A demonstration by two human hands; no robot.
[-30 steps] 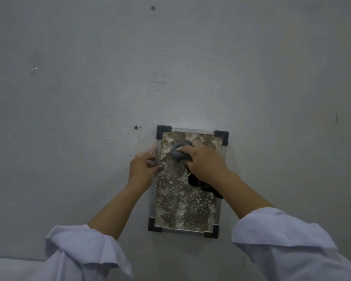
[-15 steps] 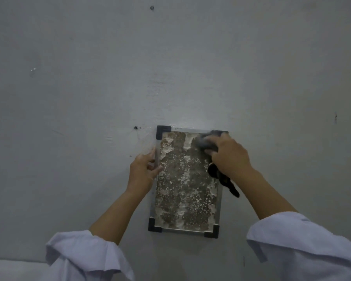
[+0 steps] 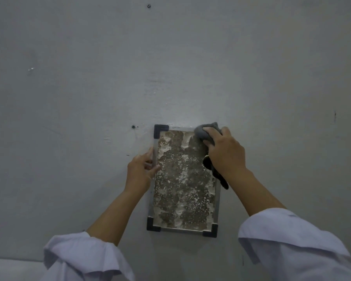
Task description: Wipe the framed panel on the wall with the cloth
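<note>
A small framed panel point(image 3: 182, 185) hangs on the grey wall, with a metal rim, black corner caps and a mottled brown and white face. My right hand point(image 3: 225, 153) is closed around a dark grey cloth point(image 3: 203, 132) and presses it on the panel's top right corner, hiding that corner cap. A dark tail of the cloth hangs below my wrist along the right rim. My left hand point(image 3: 140, 171) pinches the panel's left rim about a third of the way down, thumb on the front.
The grey wall point(image 3: 170, 57) fills the view, with a small screw point(image 3: 133, 126) left of the panel's top corner and another screw point(image 3: 149, 5) near the top edge. A pale ledge point(image 3: 12, 268) shows at the bottom left.
My right hand has slid the cloth from the upper left of the panel's face across to its top right corner. My left hand has stayed on the left rim.
</note>
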